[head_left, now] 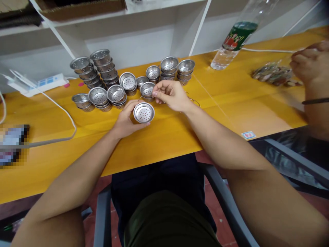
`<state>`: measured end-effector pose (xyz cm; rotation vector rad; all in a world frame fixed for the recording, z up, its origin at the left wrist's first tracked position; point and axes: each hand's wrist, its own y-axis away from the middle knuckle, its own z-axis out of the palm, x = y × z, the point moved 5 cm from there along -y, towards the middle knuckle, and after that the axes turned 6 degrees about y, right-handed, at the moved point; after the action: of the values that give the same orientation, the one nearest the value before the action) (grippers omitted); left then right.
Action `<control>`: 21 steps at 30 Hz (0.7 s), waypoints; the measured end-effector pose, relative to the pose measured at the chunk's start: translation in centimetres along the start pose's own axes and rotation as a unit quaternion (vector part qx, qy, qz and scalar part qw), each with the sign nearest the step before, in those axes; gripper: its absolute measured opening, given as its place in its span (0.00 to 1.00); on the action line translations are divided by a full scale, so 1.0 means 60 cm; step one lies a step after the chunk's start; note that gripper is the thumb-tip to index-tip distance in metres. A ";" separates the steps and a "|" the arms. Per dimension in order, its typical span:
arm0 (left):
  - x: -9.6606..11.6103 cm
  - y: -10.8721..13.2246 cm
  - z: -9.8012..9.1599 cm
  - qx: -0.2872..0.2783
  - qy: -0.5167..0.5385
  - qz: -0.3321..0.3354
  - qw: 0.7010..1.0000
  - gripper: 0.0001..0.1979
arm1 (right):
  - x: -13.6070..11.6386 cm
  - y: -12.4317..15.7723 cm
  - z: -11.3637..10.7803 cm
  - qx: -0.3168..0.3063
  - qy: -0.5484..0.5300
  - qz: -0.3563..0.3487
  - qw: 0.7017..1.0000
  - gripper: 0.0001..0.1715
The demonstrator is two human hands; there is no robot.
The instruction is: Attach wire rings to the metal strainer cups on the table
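My left hand (126, 120) is wrapped round a small perforated steel strainer cup (144, 113), holding it just above the yellow table (159, 137) with its holed bottom facing me. My right hand (171, 95) hovers right behind it, fingers pinched together on something thin that I cannot make out, perhaps a wire. A bent wire piece (194, 100) lies on the table just right of that hand. Behind both hands stand several stacks of the same strainer cups (102, 65), some nested and others single (98, 96).
A clear plastic bottle (232, 41) with a green label leans at the back right. Another person's hand (309, 63) rests at the far right beside a bag of small parts (273, 73). A white power strip (38, 84) and cable (61, 113) lie at the left. White shelving rises behind.
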<state>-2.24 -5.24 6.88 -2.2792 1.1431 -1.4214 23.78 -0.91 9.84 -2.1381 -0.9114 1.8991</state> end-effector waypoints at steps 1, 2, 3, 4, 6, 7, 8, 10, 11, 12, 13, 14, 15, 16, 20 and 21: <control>0.000 0.000 0.000 0.003 0.000 -0.002 1.000 0.48 | 0.002 0.001 0.001 -0.005 -0.003 0.003 1.000 0.42; 0.000 0.000 -0.001 0.007 0.001 -0.004 1.000 0.48 | 0.005 0.001 0.000 -0.011 -0.002 0.005 1.000 0.41; 0.001 0.000 -0.002 0.013 0.002 -0.004 1.000 0.48 | 0.008 0.003 -0.003 -0.021 0.006 0.005 1.000 0.38; 0.003 0.000 -0.003 0.017 0.003 -0.002 1.000 0.47 | 0.010 0.004 -0.004 -0.039 0.018 0.004 0.999 0.34; 0.006 0.000 -0.004 0.018 0.006 0.004 1.000 0.45 | 0.013 0.010 -0.003 -0.087 0.052 -0.002 0.995 0.26; 0.007 0.001 -0.005 0.015 0.007 0.006 1.000 0.44 | 0.013 0.013 -0.001 -0.107 0.067 -0.006 0.992 0.23; 0.008 0.001 -0.005 0.011 0.005 0.005 1.000 0.44 | 0.012 0.015 0.002 -0.114 0.082 -0.010 0.990 0.20; 0.008 0.001 -0.003 0.000 -0.006 0.000 1.000 0.44 | 0.005 0.017 0.006 -0.091 0.112 -0.024 0.989 0.17; 0.008 0.001 -0.002 -0.005 -0.011 0.002 1.000 0.43 | -0.001 0.017 0.009 -0.071 0.127 -0.037 0.989 0.17; 0.009 0.001 -0.001 -0.011 -0.015 0.006 1.000 0.42 | -0.007 0.017 0.014 -0.056 0.139 -0.049 0.987 0.17; 0.010 0.001 0.001 -0.015 -0.017 0.011 1.000 0.41 | -0.011 0.017 0.020 -0.053 0.147 -0.058 0.986 0.17; 0.011 0.001 0.002 -0.019 -0.018 0.014 1.000 0.41 | -0.014 0.016 0.027 -0.058 0.148 -0.061 0.985 0.17; 0.011 0.000 0.003 -0.021 -0.019 0.015 0.999 0.40 | -0.014 0.015 0.034 -0.069 0.143 -0.059 0.986 0.17; 0.012 0.000 0.004 -0.022 -0.020 0.012 0.999 0.40 | -0.013 0.015 0.039 -0.081 0.135 -0.052 0.986 0.17; 0.015 0.000 0.004 -0.002 -0.021 -0.023 1.000 0.43 | 0.000 0.012 0.031 -0.075 0.126 -0.032 0.989 0.12; 0.014 0.000 0.003 0.007 -0.014 -0.032 0.999 0.44 | 0.004 0.011 0.021 -0.057 0.129 -0.028 0.990 0.11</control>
<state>-1.88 -5.91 7.35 -2.3390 1.0570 -1.4113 22.81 -1.69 9.07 -2.3254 -1.0321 1.5330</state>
